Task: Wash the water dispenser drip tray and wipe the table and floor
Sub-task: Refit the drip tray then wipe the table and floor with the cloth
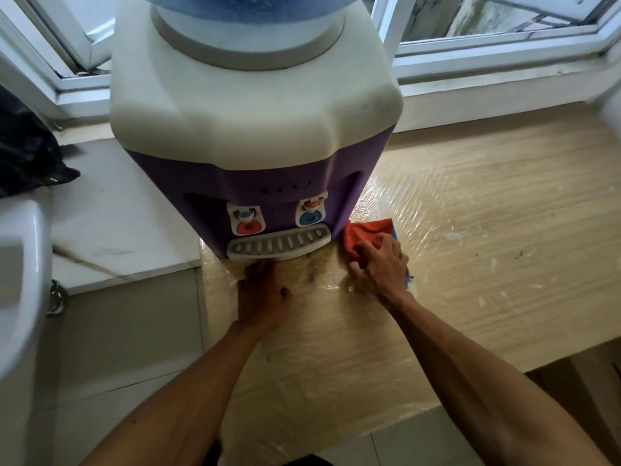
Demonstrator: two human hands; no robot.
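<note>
A purple and white water dispenser point(255, 129) stands on a light wooden table point(470, 230) covered in clear plastic film. Its grey slotted drip tray point(279, 245) sits in place at the base, under the two taps. My left hand point(262, 290) lies on the table just in front of the tray, fingertips touching its front edge. My right hand point(379, 264) grips a red cloth point(363, 235) with a blue edge, pressed on the table beside the dispenser's right corner.
A white marble ledge point(117, 230) adjoins the table on the left, with a black bag point(27, 153) and a white basin point(16, 280). Windows point(487, 35) run behind. Beige floor tiles point(127, 348) lie below. A cardboard box point(588, 381) sits at lower right.
</note>
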